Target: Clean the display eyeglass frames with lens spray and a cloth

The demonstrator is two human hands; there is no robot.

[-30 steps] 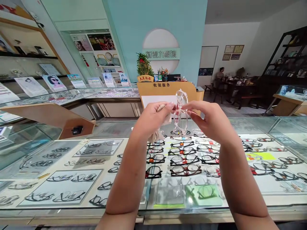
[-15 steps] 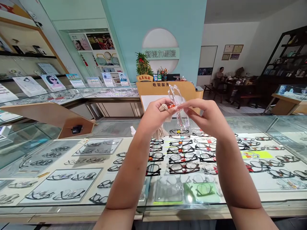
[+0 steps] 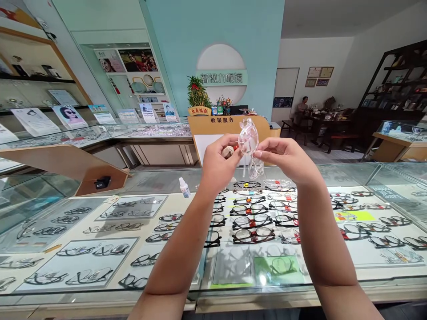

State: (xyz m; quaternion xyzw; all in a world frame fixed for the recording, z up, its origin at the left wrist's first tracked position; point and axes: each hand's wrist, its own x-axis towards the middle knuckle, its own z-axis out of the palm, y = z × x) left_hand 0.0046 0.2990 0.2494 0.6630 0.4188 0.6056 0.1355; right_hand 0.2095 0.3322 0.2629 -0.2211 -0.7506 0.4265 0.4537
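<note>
- Nearest: front edge of the glass-topped surface (image 3: 253,304), below both forearms.
- Green card (image 3: 278,268) nr that edge, btw the forearms.
- Rows of specs (image 3: 253,235) btw & beside the forearms, mostly dark frames, some w/ red or yellow tags; can't tell if above or below the glass.
- White btl (image 3: 184,188), just L of the L forearm.
- L hand (image 3: 222,162): clamped on a beige cloth (image 3: 227,152), fingertips at L edge of clear specs (image 3: 248,138); can't tell if they pinch the frame too.
- R hand (image 3: 283,160): thumb & index tog., clamped on R side of clear specs.
- Clear specs up btw the 2 hands, turned on end, 1 lens abv the other.
- Wood stand (image 3: 76,162) well L of the hands, w/ small blk box (image 3: 102,182).
- Beyond: plant (image 3: 197,93), wall sign (image 3: 222,78).
- Far R: seated person (image 3: 303,106).
</note>
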